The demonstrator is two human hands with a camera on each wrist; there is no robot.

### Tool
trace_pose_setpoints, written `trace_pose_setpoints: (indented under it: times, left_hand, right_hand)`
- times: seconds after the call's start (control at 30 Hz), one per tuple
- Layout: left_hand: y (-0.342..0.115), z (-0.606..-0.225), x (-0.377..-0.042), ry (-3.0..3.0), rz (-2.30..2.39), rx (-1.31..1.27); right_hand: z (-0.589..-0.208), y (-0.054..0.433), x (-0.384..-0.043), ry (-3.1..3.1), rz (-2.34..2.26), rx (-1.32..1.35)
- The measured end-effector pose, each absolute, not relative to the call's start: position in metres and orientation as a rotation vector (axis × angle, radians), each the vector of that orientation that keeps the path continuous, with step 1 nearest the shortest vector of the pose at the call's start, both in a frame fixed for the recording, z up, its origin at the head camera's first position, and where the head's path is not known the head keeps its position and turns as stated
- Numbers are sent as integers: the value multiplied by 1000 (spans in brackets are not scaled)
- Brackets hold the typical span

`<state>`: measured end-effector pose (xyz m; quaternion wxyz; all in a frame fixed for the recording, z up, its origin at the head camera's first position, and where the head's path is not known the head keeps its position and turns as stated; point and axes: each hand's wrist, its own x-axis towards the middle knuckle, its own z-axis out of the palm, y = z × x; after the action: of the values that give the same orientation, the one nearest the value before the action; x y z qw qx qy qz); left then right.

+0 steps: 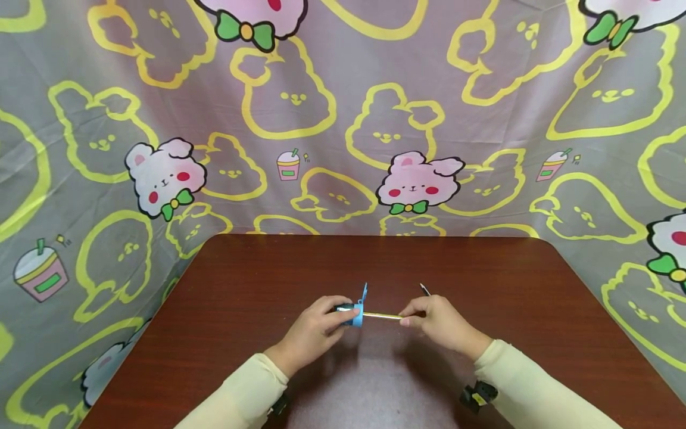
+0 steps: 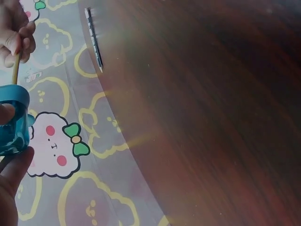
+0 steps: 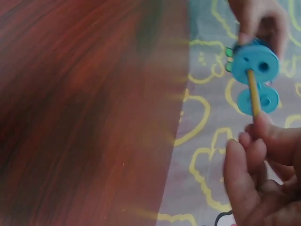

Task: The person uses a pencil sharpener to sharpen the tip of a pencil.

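Note:
My left hand (image 1: 313,332) grips a blue pencil sharpener (image 1: 358,316) with a see-through blue body (image 2: 19,134). Its round lid (image 3: 245,101) is flipped away from the top face, which has holes of different sizes. A yellow pencil (image 1: 382,316) runs from one of these holes to my right hand (image 1: 445,325), which pinches it between thumb and fingers near its outer end. The pencil's other end is hidden inside the sharpener. Just beyond my right hand lies a dark patterned pencil (image 2: 94,40), partly covered by that hand in the head view.
The brown wooden table (image 1: 257,268) spreads under both hands. Behind it and at its sides hangs a grey cloth (image 1: 343,119) printed with cartoon animals. A black strap device (image 1: 479,395) sits on my right wrist.

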<state>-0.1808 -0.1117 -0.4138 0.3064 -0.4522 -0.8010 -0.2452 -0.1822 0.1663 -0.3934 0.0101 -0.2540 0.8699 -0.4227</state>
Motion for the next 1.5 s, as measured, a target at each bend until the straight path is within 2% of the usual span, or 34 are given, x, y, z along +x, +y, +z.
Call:
trace_pose_setpoints:
  times: [0.1,0.23,0.53,0.8,0.93,1.3,1.4,1.5]
  left_hand:
    - [-113,-413,-181,-2068,-627,-1246]
    - [-113,-413,-183,-2069,-660,-1237]
    - [-112,-416,-183,-2231,-937,-1070]
    - [-111,-414,-181,-2336,-1179,-968]
    - [-111,-411,-180,-2354,-1222,-953]
    - [-112,-408,-178,-2327,-1064,-1007]
    - [-112,-409,-178,-2261,-985,-1059]
    - [-113,-411,-180,-2194,-896,-1111]
  right_hand:
    - [-390,169,-184,2522,-1387,-607]
    - [-392,169,-185,2569,-1329,-646]
    - [-402,161,-183,3017,-1216,-941]
    - [-411,162,-187,3300,-1061,-1542]
    - [-412,162,-188,3269,-1113,-1656]
    - [-412,159,-187,3270,-1166,-1570]
    - [-409,158,-185,3188,-1197,-1414]
    - [-401,160,-182,2963,-1275,-1106]
